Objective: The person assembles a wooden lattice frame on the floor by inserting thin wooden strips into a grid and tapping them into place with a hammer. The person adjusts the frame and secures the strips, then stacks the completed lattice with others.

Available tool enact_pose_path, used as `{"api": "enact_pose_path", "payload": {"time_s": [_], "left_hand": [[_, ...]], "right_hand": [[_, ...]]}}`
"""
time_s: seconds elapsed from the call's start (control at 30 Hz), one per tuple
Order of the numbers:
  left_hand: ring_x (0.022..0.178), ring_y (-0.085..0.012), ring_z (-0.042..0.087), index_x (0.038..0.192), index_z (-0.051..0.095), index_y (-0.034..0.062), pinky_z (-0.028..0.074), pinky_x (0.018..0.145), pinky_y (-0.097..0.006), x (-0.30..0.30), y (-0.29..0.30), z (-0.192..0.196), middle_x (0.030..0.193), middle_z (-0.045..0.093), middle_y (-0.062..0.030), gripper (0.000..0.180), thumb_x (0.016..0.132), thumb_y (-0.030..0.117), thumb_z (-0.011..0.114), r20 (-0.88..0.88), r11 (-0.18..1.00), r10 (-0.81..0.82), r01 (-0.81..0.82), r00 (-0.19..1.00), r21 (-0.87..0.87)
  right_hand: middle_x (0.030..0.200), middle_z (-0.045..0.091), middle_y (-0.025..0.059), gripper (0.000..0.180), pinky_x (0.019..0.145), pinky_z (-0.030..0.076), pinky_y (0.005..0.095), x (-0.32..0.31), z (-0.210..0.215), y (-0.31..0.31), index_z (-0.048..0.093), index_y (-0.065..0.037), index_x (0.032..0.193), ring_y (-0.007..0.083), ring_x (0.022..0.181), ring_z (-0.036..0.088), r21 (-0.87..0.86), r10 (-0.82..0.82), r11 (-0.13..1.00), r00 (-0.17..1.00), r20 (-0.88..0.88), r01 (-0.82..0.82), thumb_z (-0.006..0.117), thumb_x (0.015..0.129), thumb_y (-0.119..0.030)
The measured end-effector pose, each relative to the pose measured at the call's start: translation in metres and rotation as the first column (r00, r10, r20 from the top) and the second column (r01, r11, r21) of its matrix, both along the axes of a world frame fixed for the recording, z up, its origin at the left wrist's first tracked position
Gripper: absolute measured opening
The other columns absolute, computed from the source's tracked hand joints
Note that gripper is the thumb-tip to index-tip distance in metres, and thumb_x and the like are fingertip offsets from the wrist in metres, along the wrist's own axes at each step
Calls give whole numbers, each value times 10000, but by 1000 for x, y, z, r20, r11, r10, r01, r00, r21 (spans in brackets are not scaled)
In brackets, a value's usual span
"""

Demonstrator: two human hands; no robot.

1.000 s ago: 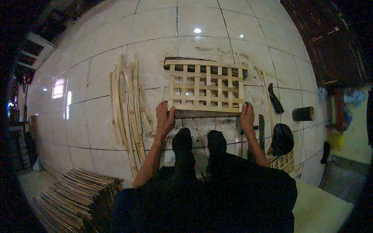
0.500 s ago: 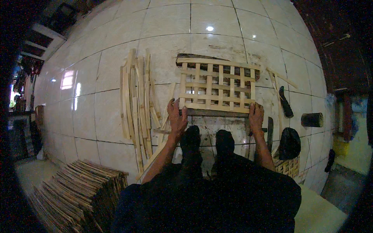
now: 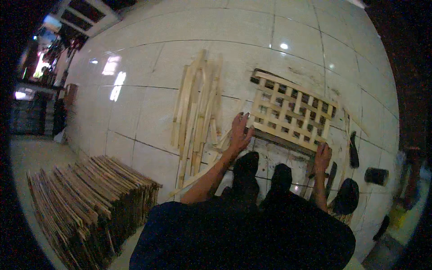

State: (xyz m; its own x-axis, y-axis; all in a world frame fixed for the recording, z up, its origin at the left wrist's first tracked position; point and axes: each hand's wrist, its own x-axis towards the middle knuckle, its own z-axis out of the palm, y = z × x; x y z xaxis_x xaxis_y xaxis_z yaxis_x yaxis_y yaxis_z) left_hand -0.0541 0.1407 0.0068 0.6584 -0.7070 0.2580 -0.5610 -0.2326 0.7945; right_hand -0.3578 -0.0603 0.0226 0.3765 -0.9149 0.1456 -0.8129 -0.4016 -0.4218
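one pale wooden slatted lattice panel beyond two bare hands; one loose pile of pale wooden strips left of them; one stack of finished lattice panels nearer, far left.

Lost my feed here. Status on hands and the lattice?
Left hand flat at wooden lattice near corner. Right hand at its near edge. Loose slats left of it, dark tools right.

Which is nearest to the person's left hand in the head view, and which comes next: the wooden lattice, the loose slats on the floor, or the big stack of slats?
From the left hand:
1. Wooden lattice, just to its right; the fingers look to be at its near left corner.
2. Loose slats, lying on the tiles to its left.
3. Big stack of slats, far left and lower in the picture.
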Motion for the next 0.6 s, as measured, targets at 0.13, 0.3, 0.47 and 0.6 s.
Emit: {"api": "enact_pose_path", "payload": {"time_s": [0.13, 0.3, 0.47, 0.6], "left_hand": [[1218, -430, 380, 1284, 443, -7, 335, 1004, -492, 10, 9, 18, 1295, 415, -284, 509, 829, 146, 613, 49, 999, 38, -37, 998, -22], [1057, -381, 479, 1179, 513, 28, 393, 886, -488, 66, 39, 43, 1143, 500, -201, 410, 807, 158, 624, 345, 857, 414, -489, 842, 166], [965, -347, 504, 1098, 553, 37, 416, 785, -470, 106, 66, -3, 1026, 533, -166, 296, 813, 110, 575, 475, 862, 245, -414, 845, 291], [959, -340, 506, 1083, 565, 32, 429, 758, -444, 131, 77, -26, 1030, 537, -165, 281, 806, 66, 543, 181, 865, 349, -390, 920, 314]], "right_hand": [[1082, 537, 254, 486, 920, 370, 526, -3, 9, -2, 549, 33, 1140, 414, 1032, 480, 109, -84, 990, 996, -24, 86, 369, 989, -392], [1120, 488, 244, 494, 870, 407, 491, -28, 5, -8, 536, 30, 1148, 398, 988, 492, -191, 13, 981, 997, -82, -29, 338, 997, -397], [1134, 456, 237, 442, 840, 429, 450, -29, -9, -18, 531, 31, 1154, 371, 986, 502, -200, 79, 976, 996, -46, -87, 352, 1003, -344], [1118, 460, 233, 413, 839, 426, 453, -25, -13, -18, 536, 21, 1154, 375, 998, 494, -58, -5, 998, 996, 91, 10, 358, 1004, -321]]}}
